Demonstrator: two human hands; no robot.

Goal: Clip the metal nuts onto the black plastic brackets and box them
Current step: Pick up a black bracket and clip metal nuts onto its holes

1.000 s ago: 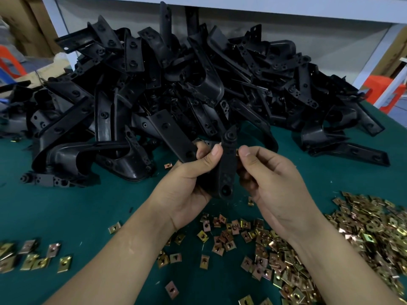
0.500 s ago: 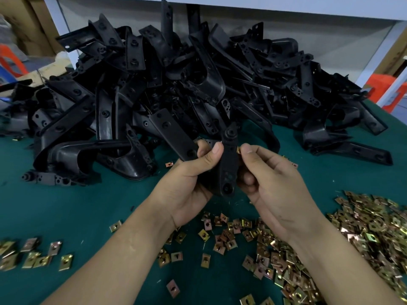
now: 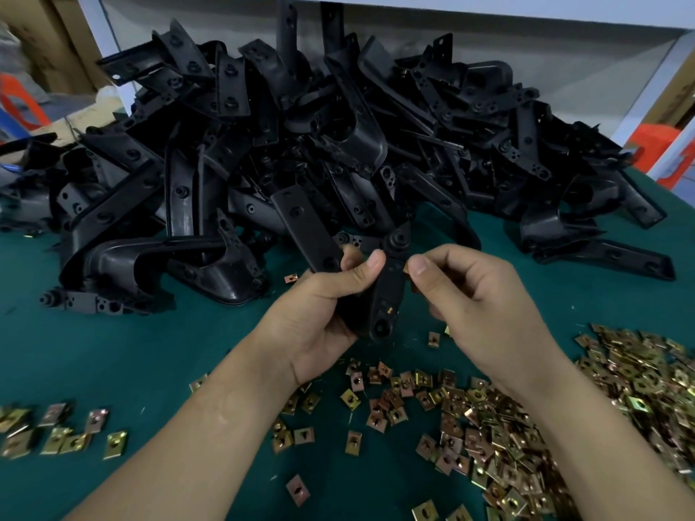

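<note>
Black plastic bracket (image 3: 387, 291) gripped upright in the left hand (image 3: 323, 306) above the green-covered bench (image 3: 113, 351); right hand (image 3: 485, 306) pinches a small brass-coloured metal nut (image 3: 407, 267) against its edge; clipping looks to be the step in hand; next, the nut likely needs pushing squarely home.

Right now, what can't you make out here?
Head view only:
- nut in right hand: the hand covers all but a sliver; seating unclear.
- bracket: left side hidden by left hand.
- gold speck on bracket: too small to identify.
- nut pile: cut off at right edge, blurred.
- box: not in view.
</note>
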